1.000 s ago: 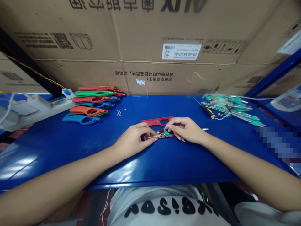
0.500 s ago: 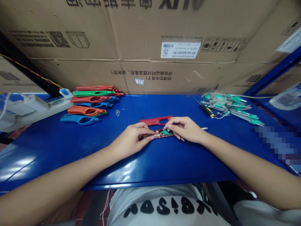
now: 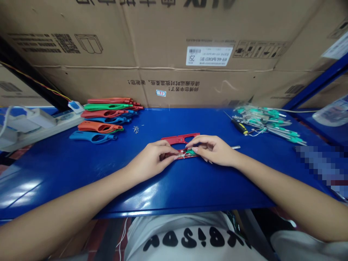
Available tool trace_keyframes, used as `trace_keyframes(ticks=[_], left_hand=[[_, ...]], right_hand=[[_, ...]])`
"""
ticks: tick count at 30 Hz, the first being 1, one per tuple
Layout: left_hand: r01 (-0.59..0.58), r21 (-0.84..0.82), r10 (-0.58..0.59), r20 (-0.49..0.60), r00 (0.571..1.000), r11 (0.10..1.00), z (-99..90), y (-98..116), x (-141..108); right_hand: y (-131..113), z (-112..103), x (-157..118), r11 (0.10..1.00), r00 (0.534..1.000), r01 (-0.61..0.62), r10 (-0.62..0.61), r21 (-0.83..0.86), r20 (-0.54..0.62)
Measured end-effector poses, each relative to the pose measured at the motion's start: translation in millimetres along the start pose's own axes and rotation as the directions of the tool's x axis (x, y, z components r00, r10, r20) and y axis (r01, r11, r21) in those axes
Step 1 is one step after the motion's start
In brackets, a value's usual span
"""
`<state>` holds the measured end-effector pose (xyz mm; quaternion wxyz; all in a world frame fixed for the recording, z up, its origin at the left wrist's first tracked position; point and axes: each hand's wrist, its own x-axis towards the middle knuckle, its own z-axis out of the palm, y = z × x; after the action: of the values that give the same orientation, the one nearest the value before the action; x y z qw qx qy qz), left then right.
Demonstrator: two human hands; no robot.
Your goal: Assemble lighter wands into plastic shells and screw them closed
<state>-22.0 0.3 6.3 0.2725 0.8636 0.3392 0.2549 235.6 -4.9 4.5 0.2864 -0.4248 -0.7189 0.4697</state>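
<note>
Both hands are on a red lighter shell half (image 3: pixel 198 155) lying on the table. A green trigger (image 3: pixel 191 152) and small pale inner parts (image 3: pixel 182 155) sit in it. My left hand (image 3: pixel 155 156) pinches the shell's left end, its fingers hiding that part. My right hand (image 3: pixel 214 149) has thumb and fingers closed around the green trigger area, covering the shell's right end. A metal tube (image 3: pixel 236 147) sticks out beyond that hand. Just behind, the other red shell half (image 3: pixel 178 139) lies with its finger hole to the right.
Red, green, orange and blue lighter shells (image 3: pixel 102 126) are stacked at left, near a power strip (image 3: pixel 58 125) and small screws (image 3: pixel 136 129). At right lie a yellow-black screwdriver (image 3: pixel 239 128) and several green-and-metal lighter inner assemblies (image 3: pixel 276 125). A large cardboard box (image 3: pixel 163 47) stands behind.
My right thumb and fingers have shifted slightly on the green trigger area, and the index finger now reaches toward the rear shell half. My left hand stays in place.
</note>
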Motion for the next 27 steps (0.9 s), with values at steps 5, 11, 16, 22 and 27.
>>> trace_keyframes(ticks=[5,11,16,22,27], left_hand=[[0.022,-0.015,-0.022,0.004,1.0,1.0,-0.2,0.8,0.9],[0.007,-0.01,-0.007,0.006,1.0,1.0,-0.9,1.6,0.4],[-0.007,-0.013,0.007,0.002,1.0,1.0,0.9,-1.5,-0.4],[0.019,-0.036,-0.019,-0.019,1.0,0.999,4.4,-4.2,-1.3],[0.038,-0.065,-0.039,-0.022,0.999,0.997,4.6,-4.1,-1.0]], right_hand=[[-1.4,0.5,-1.6,0.981,0.99,0.141,-0.137,-0.131,0.04],[-2.9,-1.1,-5.3,0.894,0.94,0.342,-0.33,-0.289,0.09],[-2.9,-2.4,-6.8,0.835,0.91,0.414,-0.387,-0.361,0.15],[-4.6,-2.0,-6.1,0.819,0.907,0.422,-0.383,-0.389,0.176],[-6.1,-1.8,-5.6,0.816,0.903,0.429,-0.392,-0.387,0.174]])
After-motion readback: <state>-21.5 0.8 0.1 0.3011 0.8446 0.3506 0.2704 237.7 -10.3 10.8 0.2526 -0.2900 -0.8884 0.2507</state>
